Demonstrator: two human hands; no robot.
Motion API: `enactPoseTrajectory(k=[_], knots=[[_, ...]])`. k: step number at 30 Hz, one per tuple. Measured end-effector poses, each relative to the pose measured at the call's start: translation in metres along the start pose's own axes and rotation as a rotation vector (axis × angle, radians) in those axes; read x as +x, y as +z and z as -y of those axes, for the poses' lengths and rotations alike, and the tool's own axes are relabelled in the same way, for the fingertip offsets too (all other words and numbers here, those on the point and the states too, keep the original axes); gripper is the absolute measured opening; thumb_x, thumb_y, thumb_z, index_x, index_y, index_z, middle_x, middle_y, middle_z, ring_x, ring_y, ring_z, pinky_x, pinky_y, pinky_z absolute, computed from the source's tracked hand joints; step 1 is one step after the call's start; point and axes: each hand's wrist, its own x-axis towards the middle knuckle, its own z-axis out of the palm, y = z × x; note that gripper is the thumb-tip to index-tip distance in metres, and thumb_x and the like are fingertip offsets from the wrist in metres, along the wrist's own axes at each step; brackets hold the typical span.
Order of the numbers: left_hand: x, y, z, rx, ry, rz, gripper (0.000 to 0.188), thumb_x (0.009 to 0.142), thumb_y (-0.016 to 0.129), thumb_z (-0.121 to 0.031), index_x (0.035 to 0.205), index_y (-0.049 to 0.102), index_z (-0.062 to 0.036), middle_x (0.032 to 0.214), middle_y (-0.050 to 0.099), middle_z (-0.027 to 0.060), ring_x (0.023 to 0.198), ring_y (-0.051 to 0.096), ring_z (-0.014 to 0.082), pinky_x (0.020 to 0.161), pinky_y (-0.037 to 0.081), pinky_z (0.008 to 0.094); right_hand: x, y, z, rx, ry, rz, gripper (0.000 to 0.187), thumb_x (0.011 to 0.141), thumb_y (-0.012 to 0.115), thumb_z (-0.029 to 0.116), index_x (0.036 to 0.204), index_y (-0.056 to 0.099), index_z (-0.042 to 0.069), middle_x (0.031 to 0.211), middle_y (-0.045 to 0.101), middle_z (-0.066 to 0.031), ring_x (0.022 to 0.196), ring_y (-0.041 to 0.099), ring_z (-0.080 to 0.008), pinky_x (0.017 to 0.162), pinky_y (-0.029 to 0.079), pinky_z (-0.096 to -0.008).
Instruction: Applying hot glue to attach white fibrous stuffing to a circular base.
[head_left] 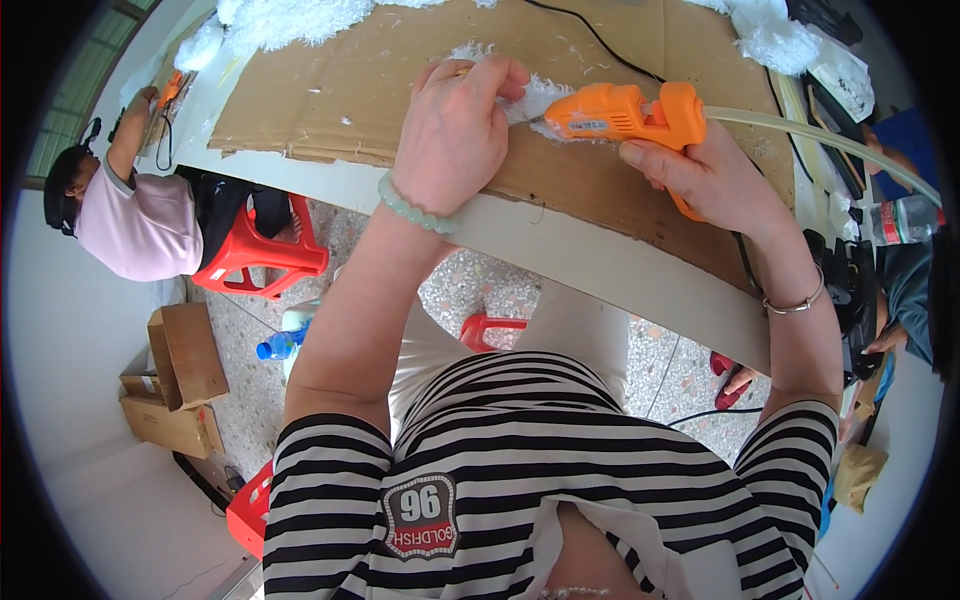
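- The left hand is bent over the cardboard sheet, its fingers curled against a white fluffy piece; the back of the hand hides the inner fingertips, so I cannot tell whether they pinch it.
- The right hand grips an orange glue gun by its handle, the thumb lying along the near side.
- The glue gun's nozzle points left, toward the left hand's fingers, and lies close to the fluffy piece; whether the tip touches it is unclear.
- A long translucent glue stick runs from the rear of the gun toward the right.
- The fluffy piece lies over the cardboard between the left fingers and the gun, with part of it showing beyond the left hand.
- A beaded pale-green bracelet circles the left wrist, and a metal bangle the right.
- Along the far edge of the cardboard lies a heap of white fluffy material, with a black cord to its right.
- On the far left, a co-worker sits on a red plastic stool, one arm reaching toward another orange tool.
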Motion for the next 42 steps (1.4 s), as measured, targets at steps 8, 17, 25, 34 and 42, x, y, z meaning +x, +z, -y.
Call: enactPoseTrajectory(k=[8, 17, 25, 34, 42], knots=[[0.001, -0.002, -0.003, -0.015, 0.009, 0.065, 0.032, 0.074, 0.042, 0.010, 0.099, 0.058, -0.0031, 0.091, 0.067, 0.0088, 0.089, 0.059, 0.0297, 0.082, 0.047, 0.0377, -0.027, -0.020, -0.016, 0.315, -0.012, -0.159, 0.031, 0.093, 0.055, 0.036, 0.086, 0.055, 0.006, 0.071, 0.054, -0.0031, 0.067, 0.054, -0.0122, 0.065, 0.043, -0.0267], [0.005, -0.007, -0.028, 0.030, 0.099, -0.070, 0.024, 0.064, 0.069, -0.002, 0.086, 0.061, -0.0070, 0.088, 0.061, 0.0070, 0.090, 0.056, 0.0297, 0.088, 0.041, 0.0436, -0.031, -0.027, -0.037, 0.723, 0.025, -0.251, 0.032, 0.093, 0.053, 0.035, 0.093, 0.057, 0.003, 0.076, 0.060, -0.0062, 0.071, 0.058, -0.0158, 0.070, 0.046, -0.0277], [0.003, -0.011, -0.040, 0.367, 0.248, 0.112, 0.022, 0.062, 0.076, -0.008, 0.082, 0.065, -0.0097, 0.096, 0.058, 0.0017, 0.104, 0.051, 0.0267, 0.097, 0.033, 0.0586, -0.026, -0.021, -0.040, 0.823, 0.115, -0.347, 0.041, 0.093, 0.050, 0.045, 0.082, 0.057, 0.005, 0.078, 0.058, -0.0068, 0.075, 0.057, -0.0146, 0.077, 0.051, -0.0306], [0.016, -0.005, -0.019, 0.218, 0.211, 0.196, 0.011, 0.072, 0.068, -0.003, 0.081, 0.064, -0.0074, 0.097, 0.061, 0.0055, 0.101, 0.053, 0.0287, 0.093, 0.039, 0.0430, -0.026, -0.018, -0.039, 0.813, 0.116, -0.372, 0.039, 0.094, 0.050, 0.041, 0.086, 0.058, 0.004, 0.078, 0.059, -0.0058, 0.075, 0.059, -0.0154, 0.074, 0.051, -0.0293], [0.028, 0.005, -0.002, 0.126, 0.002, 0.306, 0.007, 0.074, 0.066, -0.005, 0.078, 0.062, -0.0021, 0.090, 0.065, 0.0088, 0.088, 0.059, 0.0283, 0.078, 0.047, 0.0363, -0.028, -0.016, -0.034, 0.790, 0.092, -0.377, 0.040, 0.093, 0.050, 0.042, 0.087, 0.058, 0.003, 0.078, 0.060, -0.0059, 0.075, 0.060, -0.0161, 0.071, 0.049, -0.0271]])
